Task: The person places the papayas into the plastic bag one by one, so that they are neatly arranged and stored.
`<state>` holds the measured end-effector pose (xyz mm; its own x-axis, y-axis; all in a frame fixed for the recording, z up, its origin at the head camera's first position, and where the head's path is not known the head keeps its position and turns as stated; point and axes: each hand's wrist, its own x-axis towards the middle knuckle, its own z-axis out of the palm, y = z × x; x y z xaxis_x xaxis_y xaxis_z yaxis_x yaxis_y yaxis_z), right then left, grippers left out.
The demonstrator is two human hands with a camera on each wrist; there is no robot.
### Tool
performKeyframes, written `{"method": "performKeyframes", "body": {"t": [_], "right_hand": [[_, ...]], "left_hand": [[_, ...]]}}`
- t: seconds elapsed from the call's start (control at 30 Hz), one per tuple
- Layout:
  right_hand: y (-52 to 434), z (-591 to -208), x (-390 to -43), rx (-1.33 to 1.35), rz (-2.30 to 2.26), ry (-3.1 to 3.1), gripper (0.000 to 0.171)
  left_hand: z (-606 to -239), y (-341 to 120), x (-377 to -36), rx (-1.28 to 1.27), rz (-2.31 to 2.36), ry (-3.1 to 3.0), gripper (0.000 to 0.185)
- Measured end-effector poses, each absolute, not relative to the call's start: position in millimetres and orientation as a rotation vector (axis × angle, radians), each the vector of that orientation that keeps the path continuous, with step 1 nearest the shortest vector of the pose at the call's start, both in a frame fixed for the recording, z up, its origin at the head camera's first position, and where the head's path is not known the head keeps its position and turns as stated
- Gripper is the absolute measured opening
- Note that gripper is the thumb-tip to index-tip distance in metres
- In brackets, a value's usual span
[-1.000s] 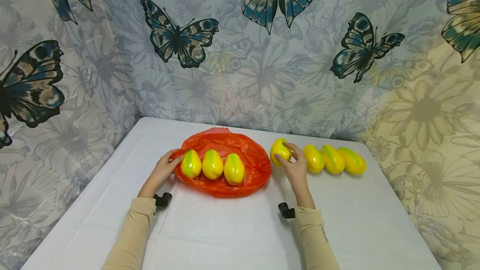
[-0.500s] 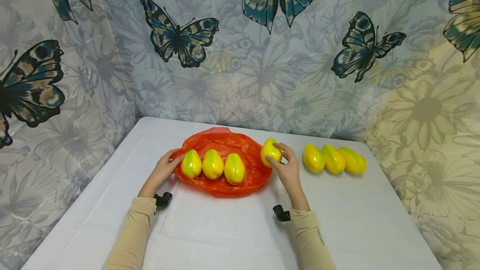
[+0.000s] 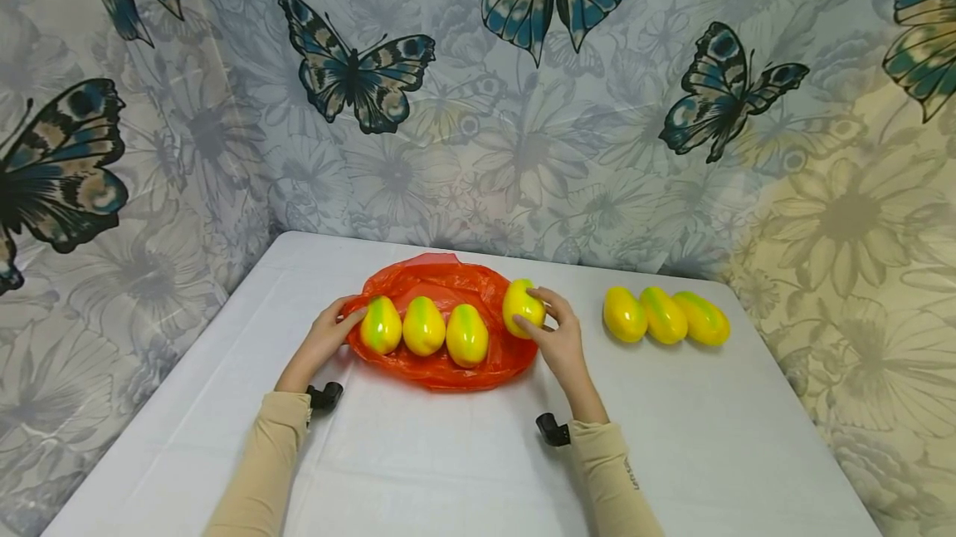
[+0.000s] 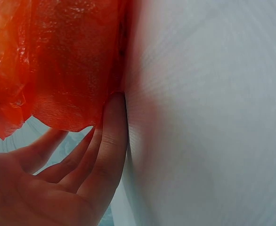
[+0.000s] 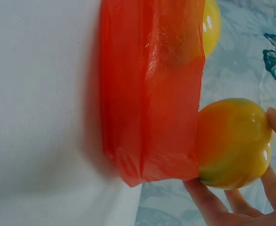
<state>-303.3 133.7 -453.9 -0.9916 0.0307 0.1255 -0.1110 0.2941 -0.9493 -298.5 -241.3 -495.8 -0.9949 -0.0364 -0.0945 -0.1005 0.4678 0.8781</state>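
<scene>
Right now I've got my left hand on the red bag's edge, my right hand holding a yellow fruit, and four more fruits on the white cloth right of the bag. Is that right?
Not quite: three more fruits, not four, lie on the white cloth right of the red bag, as the head view shows. The rest stands.

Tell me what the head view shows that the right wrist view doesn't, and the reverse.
Only the head view shows the left hand at the red plastic bag and three mango-like fruits in a row right of it.
Only the right wrist view shows the bag's outer wall side-on and three separate fingers at the held fruit.
Both show the right hand, held fruit, bag, white table and butterfly-print backdrop.
</scene>
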Motion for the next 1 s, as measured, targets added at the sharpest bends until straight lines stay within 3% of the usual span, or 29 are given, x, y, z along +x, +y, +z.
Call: {"method": "performKeyframes", "body": {"t": [1.0], "right_hand": [[124,-459,-293,0.200,1.783,-2.535,0.049]], "left_hand": [[-495,-240,-298,-0.118,1.571,2.644,0.066]]}}
